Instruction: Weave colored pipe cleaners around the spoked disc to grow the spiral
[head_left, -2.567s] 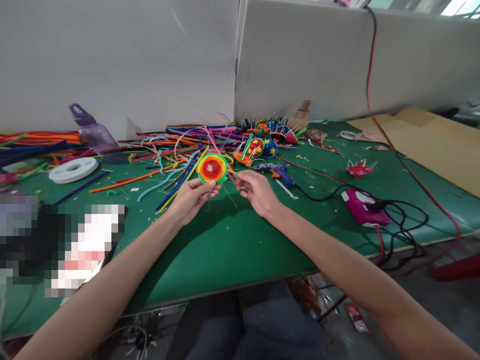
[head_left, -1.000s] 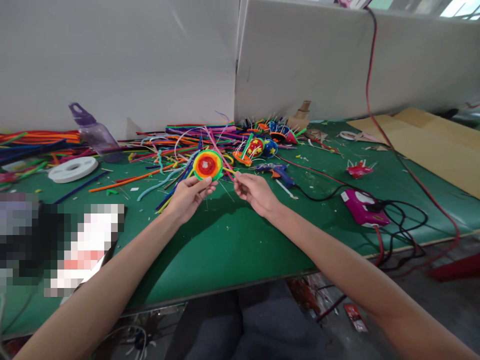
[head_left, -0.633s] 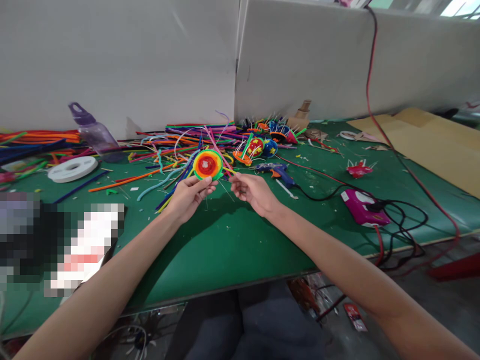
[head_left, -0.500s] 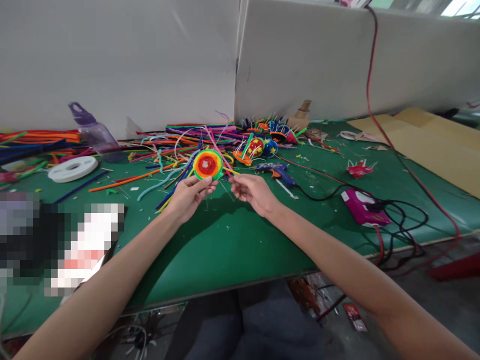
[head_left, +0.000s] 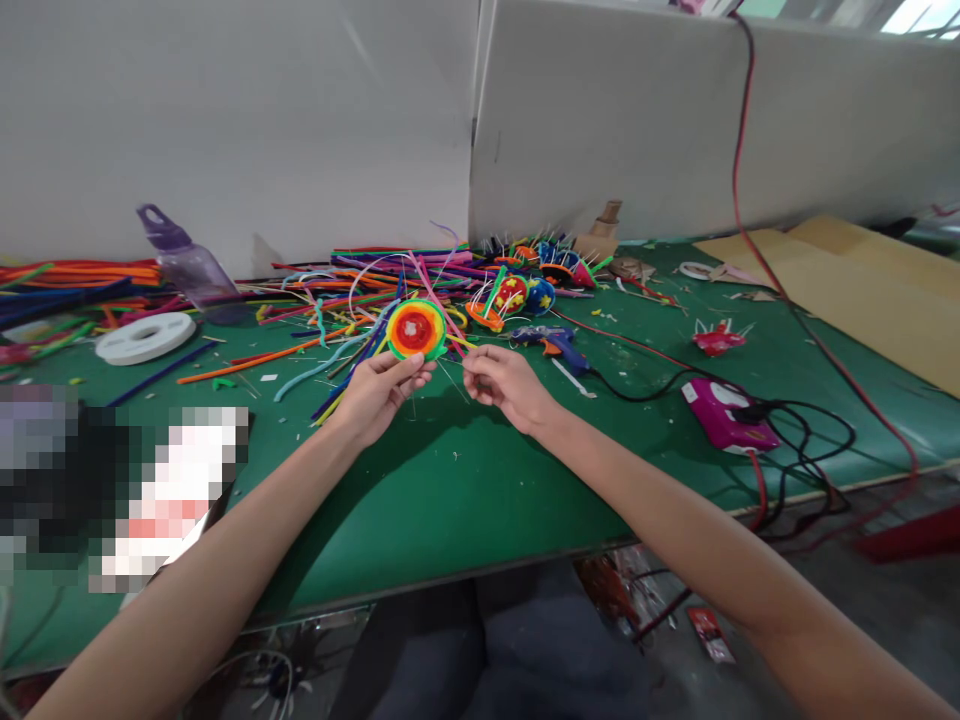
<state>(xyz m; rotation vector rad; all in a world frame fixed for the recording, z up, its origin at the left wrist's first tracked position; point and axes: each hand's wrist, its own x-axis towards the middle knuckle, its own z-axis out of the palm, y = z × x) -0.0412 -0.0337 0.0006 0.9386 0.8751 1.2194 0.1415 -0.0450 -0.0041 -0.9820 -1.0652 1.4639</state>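
Left hand (head_left: 386, 392): coiled disc (head_left: 416, 331) being pinched.
Right hand (head_left: 501, 380): being poised by yellow stem (head_left: 459, 344); grip unclear.
Disc: being held slightly farther left than earlier, seemingly steadied.

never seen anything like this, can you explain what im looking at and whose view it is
No machine here: these are a person's two bare hands, seen from a camera on that person's own head. The left hand holds a round disc of coloured rings by its lower edge. The right hand is beside it, fingers curled; whether it grips anything is too small to tell. On the green table lie coloured stems, a blue glue gun and a white ring.
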